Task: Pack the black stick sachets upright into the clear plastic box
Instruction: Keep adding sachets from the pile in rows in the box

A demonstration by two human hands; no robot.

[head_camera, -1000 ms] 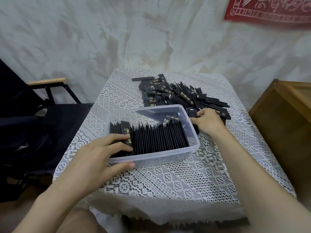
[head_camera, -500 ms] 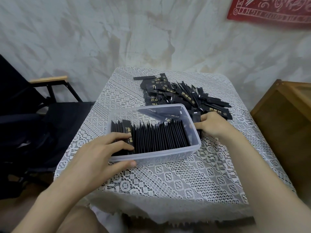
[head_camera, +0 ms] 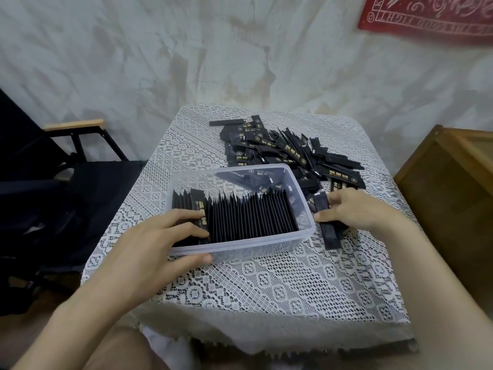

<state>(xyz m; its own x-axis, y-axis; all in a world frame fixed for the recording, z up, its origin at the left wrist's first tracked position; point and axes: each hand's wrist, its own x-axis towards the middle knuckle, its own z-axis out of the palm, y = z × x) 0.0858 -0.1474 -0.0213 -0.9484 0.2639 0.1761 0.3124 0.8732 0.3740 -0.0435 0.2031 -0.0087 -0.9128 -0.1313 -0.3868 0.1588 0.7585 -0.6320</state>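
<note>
A clear plastic box (head_camera: 304,190) stands on the lace-covered table. A tight row of black stick sachets (head_camera: 253,217) stands upright inside it, and a few lie loose at its far end. My left hand (head_camera: 157,244) grips the box's near left corner, fingers pressing the leftmost sachets, thumb on the outer wall. My right hand (head_camera: 354,209) is just right of the box, pinching a black sachet (head_camera: 329,231) that lies on the cloth along the box's right wall. A loose pile of sachets (head_camera: 282,148) lies behind the box.
The small table (head_camera: 266,284) has a white lace cloth hanging over its near edge. A black folding chair (head_camera: 66,182) stands to the left. A wooden cabinet (head_camera: 448,177) stands close on the right. A stained wall is behind.
My right hand has drawn back from the pile toward me with a sachet, which now lies beside the box's right wall. My left hand has stayed on the box corner.
</note>
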